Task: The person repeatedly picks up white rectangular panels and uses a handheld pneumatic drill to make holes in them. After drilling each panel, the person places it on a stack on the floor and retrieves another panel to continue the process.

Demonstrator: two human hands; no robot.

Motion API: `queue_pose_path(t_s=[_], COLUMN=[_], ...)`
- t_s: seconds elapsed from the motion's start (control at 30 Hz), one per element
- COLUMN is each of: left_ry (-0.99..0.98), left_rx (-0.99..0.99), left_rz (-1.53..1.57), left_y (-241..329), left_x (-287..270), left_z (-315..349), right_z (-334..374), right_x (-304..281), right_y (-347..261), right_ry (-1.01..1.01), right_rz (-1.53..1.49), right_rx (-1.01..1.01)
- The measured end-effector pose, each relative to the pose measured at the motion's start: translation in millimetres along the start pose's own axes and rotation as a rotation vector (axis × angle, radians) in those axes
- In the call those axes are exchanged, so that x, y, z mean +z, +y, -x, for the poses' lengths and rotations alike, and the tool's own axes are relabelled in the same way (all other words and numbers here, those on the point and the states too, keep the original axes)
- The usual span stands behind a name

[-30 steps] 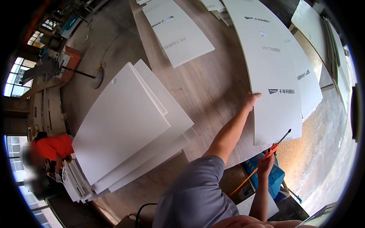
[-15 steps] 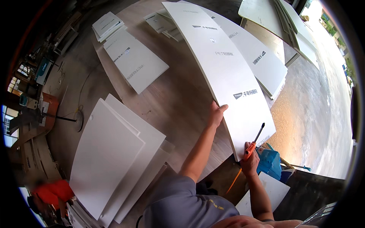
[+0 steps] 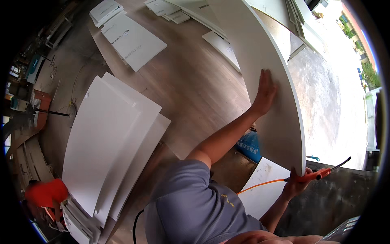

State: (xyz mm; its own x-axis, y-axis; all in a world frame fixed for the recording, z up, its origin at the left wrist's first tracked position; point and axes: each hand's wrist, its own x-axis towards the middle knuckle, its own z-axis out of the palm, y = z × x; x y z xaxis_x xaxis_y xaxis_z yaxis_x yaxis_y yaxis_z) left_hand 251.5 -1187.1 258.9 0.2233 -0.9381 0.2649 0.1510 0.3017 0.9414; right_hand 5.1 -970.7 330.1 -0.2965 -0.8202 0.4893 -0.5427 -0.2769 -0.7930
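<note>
A long white panel [image 3: 280, 130] stands tilted on edge before me, its plain face toward my left arm. My left hand [image 3: 266, 93] lies against that face with the fingers stretched out. At the panel's near lower corner, my right hand [image 3: 295, 188] grips an orange air blow gun [image 3: 312, 176], its thin dark nozzle pointing right. Part of this hand is at the panel's edge; whether it also clasps the panel, I cannot tell. An orange air hose [image 3: 260, 186] runs left from the gun toward my body.
Stacked white panels [image 3: 105, 150] lean at the left; more panels [image 3: 134, 42] lie on the brown table [image 3: 187, 77]. A blue bag [image 3: 250, 147] and a white board [image 3: 264, 179] sit below the held panel. Someone in a red top [image 3: 46, 195] is at lower left.
The panel has turned from lying printed face up to standing on edge. My left hand has gone from its edge onto its face. My right hand has moved right and down with the blow gun.
</note>
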Motion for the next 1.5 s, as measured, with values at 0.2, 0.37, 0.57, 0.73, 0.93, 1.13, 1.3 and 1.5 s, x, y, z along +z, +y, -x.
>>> queue_pose_path(t_s=[0.2,0.37,0.57,0.73,0.93,1.13,1.3,1.5], left_ry=[0.711,0.195,0.105,-0.271,-0.82,-1.085,-0.624,-0.742], left_rx=[-0.534,-0.616,-0.884,-0.701,-0.515,-0.398,-0.19,-0.044], left_rz=[0.006,0.751,0.672,1.316,1.523,1.407,0.427,0.468], left_y=[-194,-194,-194,-231,-197,-75,42,155], left_x=[-46,-96,-83,-96,-15,7,35,57], left_z=[17,12,41,75,50,48,138,245], right_z=[52,139,205,269,363,416,458,475], right_x=[-81,-169,-201,-203,-185,-171,-148,-147], right_y=[-32,-56,-111,-170,-207,-245,-264,-286], right_ry=[0.103,0.246,0.453,0.514,0.586,0.348,0.329,0.577], right_rz=[0.086,0.197,0.308,0.27,0.265,0.466,0.556,0.449], right_rx=[0.251,0.282,0.597,0.872,0.977,1.05,0.932,0.374])
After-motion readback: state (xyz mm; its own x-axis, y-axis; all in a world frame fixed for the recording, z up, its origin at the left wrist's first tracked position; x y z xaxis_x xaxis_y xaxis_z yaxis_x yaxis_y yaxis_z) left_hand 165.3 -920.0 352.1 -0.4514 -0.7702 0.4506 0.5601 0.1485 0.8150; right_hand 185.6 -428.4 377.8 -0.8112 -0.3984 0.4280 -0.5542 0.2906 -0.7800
